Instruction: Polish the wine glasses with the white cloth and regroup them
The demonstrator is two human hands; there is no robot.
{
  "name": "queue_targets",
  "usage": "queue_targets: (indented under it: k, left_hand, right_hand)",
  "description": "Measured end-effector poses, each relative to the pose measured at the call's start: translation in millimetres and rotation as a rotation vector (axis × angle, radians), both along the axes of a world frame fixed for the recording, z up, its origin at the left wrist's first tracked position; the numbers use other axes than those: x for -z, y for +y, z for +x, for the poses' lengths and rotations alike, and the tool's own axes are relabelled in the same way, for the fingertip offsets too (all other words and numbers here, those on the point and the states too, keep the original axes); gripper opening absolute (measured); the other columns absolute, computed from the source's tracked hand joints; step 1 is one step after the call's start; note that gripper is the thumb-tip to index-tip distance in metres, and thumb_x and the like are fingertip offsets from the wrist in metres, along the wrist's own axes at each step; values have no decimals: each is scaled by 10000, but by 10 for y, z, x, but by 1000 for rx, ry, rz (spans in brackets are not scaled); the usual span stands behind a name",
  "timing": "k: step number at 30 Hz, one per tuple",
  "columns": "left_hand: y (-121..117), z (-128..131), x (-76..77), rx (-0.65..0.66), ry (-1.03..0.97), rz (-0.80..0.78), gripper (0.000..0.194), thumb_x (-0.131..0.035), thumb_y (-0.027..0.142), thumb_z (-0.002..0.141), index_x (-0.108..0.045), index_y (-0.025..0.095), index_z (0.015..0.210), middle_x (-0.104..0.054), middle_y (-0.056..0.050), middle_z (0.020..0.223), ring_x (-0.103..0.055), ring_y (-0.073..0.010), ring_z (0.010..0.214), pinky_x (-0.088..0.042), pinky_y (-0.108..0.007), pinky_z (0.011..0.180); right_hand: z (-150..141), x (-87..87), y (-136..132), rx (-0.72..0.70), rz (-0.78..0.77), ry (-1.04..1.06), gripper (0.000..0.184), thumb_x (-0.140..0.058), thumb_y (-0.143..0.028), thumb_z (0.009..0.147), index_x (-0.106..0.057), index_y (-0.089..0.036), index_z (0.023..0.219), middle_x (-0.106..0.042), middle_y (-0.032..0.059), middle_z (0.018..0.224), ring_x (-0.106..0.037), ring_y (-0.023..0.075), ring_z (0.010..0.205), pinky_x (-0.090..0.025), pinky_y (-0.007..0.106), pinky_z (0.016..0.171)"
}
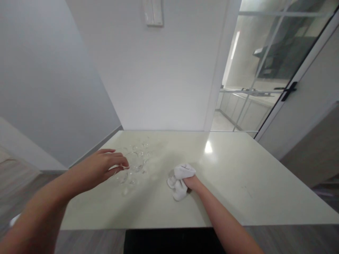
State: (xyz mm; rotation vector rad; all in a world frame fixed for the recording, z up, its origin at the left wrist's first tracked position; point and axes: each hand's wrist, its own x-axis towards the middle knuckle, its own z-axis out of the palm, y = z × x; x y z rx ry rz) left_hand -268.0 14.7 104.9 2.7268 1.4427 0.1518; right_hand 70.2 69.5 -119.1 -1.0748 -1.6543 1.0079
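Observation:
On the left of the table, my left hand [112, 163] has its thumb and fingertips closed on the near edge of clear glassware [136, 162]. The glassware has a round middle with several smaller rounded clear shapes about it; whether these are separate pieces I cannot tell. Near the table's middle, my right hand [192, 182] grips a bunched white cloth [184, 171], which covers most of its fingers. A rounded greyish-white part shows at the cloth's left side, and I cannot make out whether it belongs to the cloth.
The glossy pale table [225, 204] reaches to a white wall [169, 88] with a switch panel [154, 14]. At right stands a glass-paned door [254, 70] with a black handle [288, 91]. Something black [172, 241] lies below the table's front edge.

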Motion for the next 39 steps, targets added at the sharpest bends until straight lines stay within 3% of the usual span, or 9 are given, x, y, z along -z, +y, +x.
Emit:
queue_targets:
  k: [5,10,17,22,33,39]
  left_hand:
    - [103,-290,247,-164,-40,-151,247,-526,388,868,-726,243,867,-758,-34,877,-673,-225,852,-487,-323,813]
    - [374,-395,366,-256,45,-191,244,-502,315,808,-728,243,863,-769,-50,940,-699,-237,910,-496,-304,792]
    - [593,-303,385,-401,225,-150,303,-473,246,756,-737,234,903,-766,-63,969,-698,-258,919,-477,-316,761]
    - [671,-322,412,-505,304,-130,330,-469,264,771,-734,230,965,-758,-86,1040,-697,-274,945,-471,-318,727]
    - [684,-236,390,-533,316,-132,350,-455,316,807,-724,223,1012,-751,-100,1080,-684,-307,1006,-475,-368,798]
    - [618,-133,384,-547,295,-124,321,-428,285,831,-702,220,984,-750,-98,1073,-679,-273,995,-448,-373,868]
  right_hand:
    - [2,23,-26,23,-47,20,291,-540,-452,786,-662,-207,886,-730,106,1031,-673,253,968,-520,432,939]
    - [12,-1,-40,41,-47,-12,241,-544,-423,781,-651,-219,854,-731,94,956,-665,249,948,-529,423,926]
    - [32,17,-2,13,14,-40,223,-534,-356,812,-669,-216,921,-716,111,1096,-647,240,1049,-476,447,1021]
    - [33,56,12,16,17,-32,240,-530,-390,828,-663,-211,919,-725,106,1040,-659,229,988,-511,435,974]
    - [27,5,0,20,-24,-71,226,-523,-333,779,-670,-221,910,-722,99,1074,-640,238,1065,-453,448,1046]
    - [33,9,-16,23,-21,-58,256,-522,-375,781,-667,-218,923,-729,90,1045,-647,243,1025,-461,447,1032]
